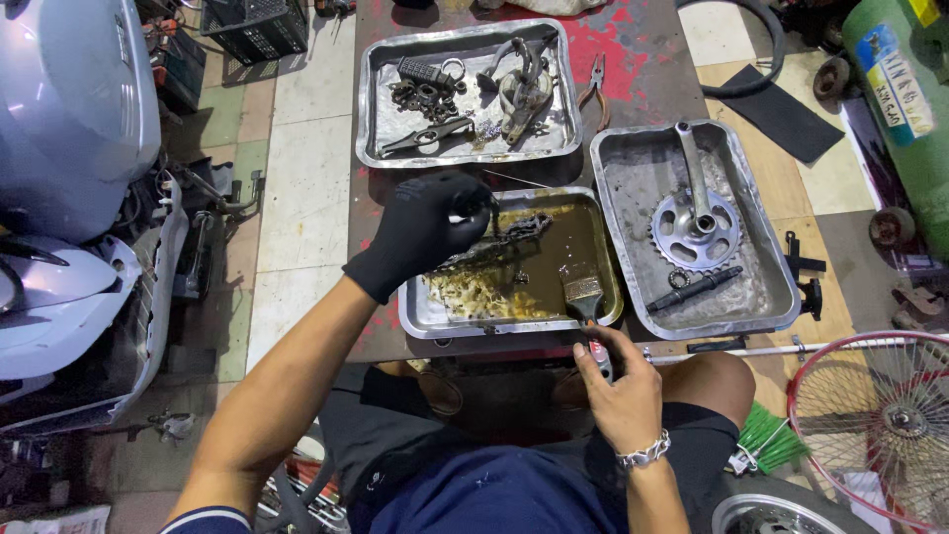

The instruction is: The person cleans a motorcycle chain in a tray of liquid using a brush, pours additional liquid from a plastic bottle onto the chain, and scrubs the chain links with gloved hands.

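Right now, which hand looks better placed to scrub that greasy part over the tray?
Probably the right hand: it already grips the paintbrush, bristles in the brown liquid tray. The gloved left hand is busy holding the greasy part.

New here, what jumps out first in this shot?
The black-gloved left hand at centre, holding a grimy metal chain part over the steel tray of murky brown liquid. Just below, the bare right hand grips a paintbrush whose bristles dip into that tray. To the right, a silver toothed chainring with crank arm lies in another steel tray.
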